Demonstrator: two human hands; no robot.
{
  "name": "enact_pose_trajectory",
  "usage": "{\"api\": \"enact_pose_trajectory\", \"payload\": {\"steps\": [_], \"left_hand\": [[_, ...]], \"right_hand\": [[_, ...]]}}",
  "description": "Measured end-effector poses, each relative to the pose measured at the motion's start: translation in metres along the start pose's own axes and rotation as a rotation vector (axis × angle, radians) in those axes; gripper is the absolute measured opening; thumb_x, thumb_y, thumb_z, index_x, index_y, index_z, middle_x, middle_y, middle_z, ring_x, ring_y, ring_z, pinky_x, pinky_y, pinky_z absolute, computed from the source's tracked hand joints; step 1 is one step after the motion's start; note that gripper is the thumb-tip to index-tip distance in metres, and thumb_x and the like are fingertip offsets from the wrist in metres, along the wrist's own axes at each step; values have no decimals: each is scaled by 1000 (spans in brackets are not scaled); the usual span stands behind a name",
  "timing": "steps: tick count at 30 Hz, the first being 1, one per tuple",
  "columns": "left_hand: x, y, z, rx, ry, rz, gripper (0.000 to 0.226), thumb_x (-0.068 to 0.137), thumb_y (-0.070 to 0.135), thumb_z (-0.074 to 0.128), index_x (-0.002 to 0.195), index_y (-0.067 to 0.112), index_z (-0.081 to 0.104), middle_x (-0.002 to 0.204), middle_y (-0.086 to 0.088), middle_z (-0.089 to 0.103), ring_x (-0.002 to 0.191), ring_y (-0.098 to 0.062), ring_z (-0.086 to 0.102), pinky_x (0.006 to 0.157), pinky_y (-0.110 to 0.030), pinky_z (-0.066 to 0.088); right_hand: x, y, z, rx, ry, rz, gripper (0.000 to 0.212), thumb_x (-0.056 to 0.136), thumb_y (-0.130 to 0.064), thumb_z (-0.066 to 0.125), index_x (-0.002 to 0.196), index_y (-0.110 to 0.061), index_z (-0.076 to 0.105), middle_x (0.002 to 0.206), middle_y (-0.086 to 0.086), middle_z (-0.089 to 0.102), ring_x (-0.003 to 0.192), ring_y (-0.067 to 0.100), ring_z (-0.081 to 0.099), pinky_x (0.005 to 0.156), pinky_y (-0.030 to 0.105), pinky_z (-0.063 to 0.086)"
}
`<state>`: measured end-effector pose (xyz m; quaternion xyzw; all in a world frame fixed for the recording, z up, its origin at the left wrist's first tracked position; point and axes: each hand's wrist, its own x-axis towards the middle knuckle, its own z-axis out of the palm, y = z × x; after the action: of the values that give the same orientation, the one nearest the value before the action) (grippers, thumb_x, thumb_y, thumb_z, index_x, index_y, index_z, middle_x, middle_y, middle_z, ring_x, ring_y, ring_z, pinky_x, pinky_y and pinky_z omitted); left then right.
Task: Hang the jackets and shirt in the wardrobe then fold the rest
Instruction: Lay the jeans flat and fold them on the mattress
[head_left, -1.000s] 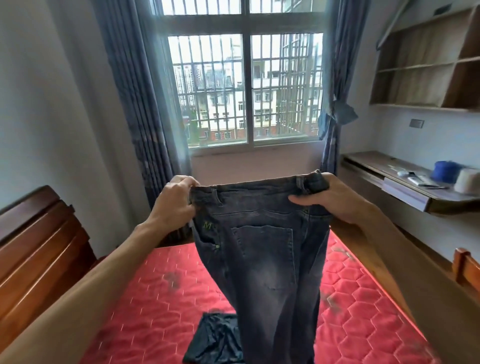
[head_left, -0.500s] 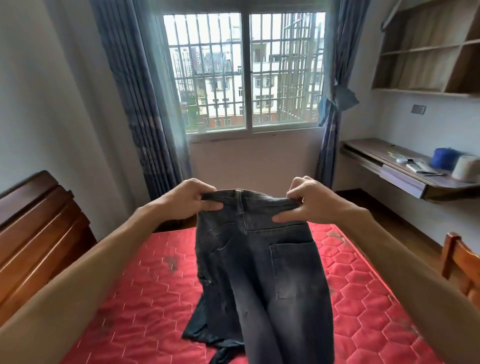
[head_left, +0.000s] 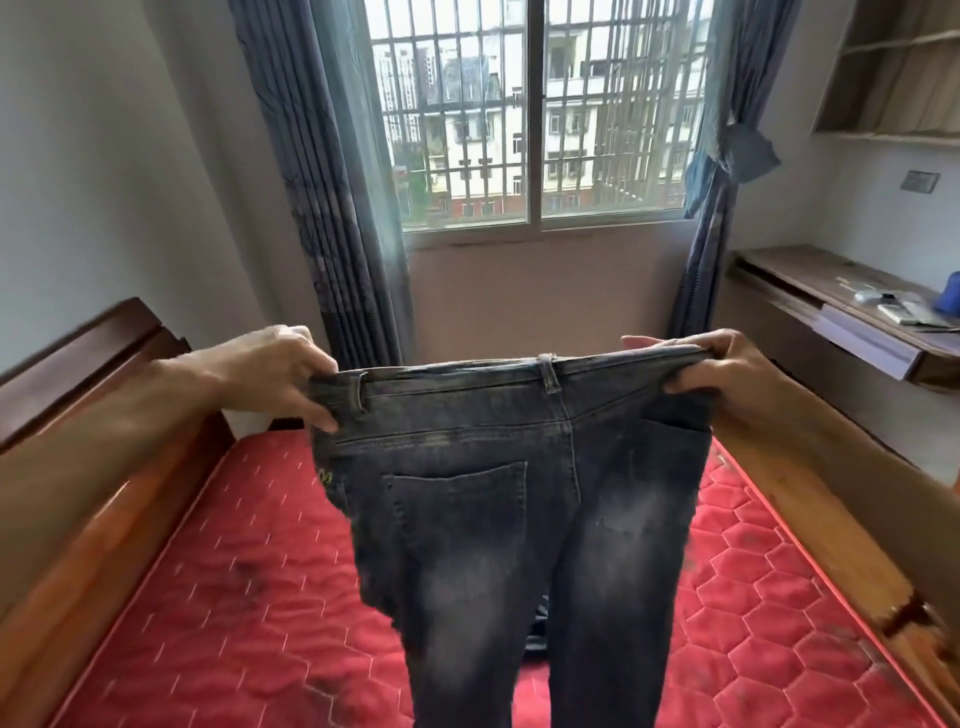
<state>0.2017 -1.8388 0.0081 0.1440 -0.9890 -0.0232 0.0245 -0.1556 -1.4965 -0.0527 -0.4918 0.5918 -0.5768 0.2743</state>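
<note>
L grip (head_left: 275, 374) + R grip (head_left: 724, 366) pinch jeans (head_left: 493, 519) waistband taut.

Both hands (head_left: 270, 374) (head_left: 727, 371) grip jeans (head_left: 519, 519) waistband, spread wide above red mattress (head_left: 234, 571); dark garment (head_left: 540, 623) possibly behind.

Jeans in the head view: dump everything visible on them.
The jeans are dark grey-blue denim with faded patches, back facing the camera: waistband with belt loops, centre seam, a back pocket, a yellow-green mark at one side. The left hand and right hand grip the waistband ends, holding it spread. The legs hang past the frame's bottom, over the red mattress.
</note>
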Motion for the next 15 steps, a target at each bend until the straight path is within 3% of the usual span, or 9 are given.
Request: {"api": "enact_pose_trajectory", "payload": {"steps": [2, 4, 6, 9, 12, 15], "left_hand": [[-5, -16, -10, 7, 26, 10, 34, 56, 88, 65, 74, 58, 63, 78, 12, 59, 85, 1, 53, 74, -31, 50], [-7, -33, -14, 100, 71, 32, 23, 69, 75, 69, 77, 57, 57, 71, 20, 55, 81, 1, 51, 71, -37, 51], [-10, -48, -15, 181, 113, 16, 24, 75, 52, 80, 84, 46, 59, 71, 25, 52, 75, 0, 47, 70, -38, 50], [-15, -68, -16, 241, 198, -36, 27, 74, 28, 87, 74, 36, 61, 70, 25, 47, 68, -6, 47, 63, -31, 44], [-12, -80, -21, 260, 239, -121, 33, 69, 16, 86, 71, 35, 59, 71, 20, 48, 64, -14, 54, 58, -29, 41], [-9, -99, -34, 394, 260, -260, 21, 74, 20, 78, 93, 27, 71, 91, 9, 59, 82, -24, 65, 62, -33, 46]], "right_hand": [[9, 4, 1, 42, -4, 26, 47, 44, -15, 85, 84, 7, 73, 86, 12, 73, 81, 22, 68, 79, 35, 51], [20, 3, 2, -33, -71, 111, 73, 38, -32, 93, 79, 17, 60, 70, 12, 61, 65, 21, 57, 63, 28, 44], [34, -4, 6, -197, -182, 183, 73, 52, -38, 91, 82, 20, 58, 76, 16, 57, 73, 24, 52, 69, 34, 41], [67, -10, 11, -667, -286, 192, 60, 59, -56, 82, 70, -1, 62, 62, 7, 48, 63, 20, 43, 64, 34, 36], [116, -12, 33, -1290, -278, 3, 37, 61, -53, 71, 75, -19, 63, 64, -2, 60, 73, 18, 53, 76, 32, 42], [167, -20, 67, -1511, -202, -167, 19, 67, -46, 73, 73, -28, 68, 81, -7, 70, 92, 21, 60, 87, 34, 45]]}}
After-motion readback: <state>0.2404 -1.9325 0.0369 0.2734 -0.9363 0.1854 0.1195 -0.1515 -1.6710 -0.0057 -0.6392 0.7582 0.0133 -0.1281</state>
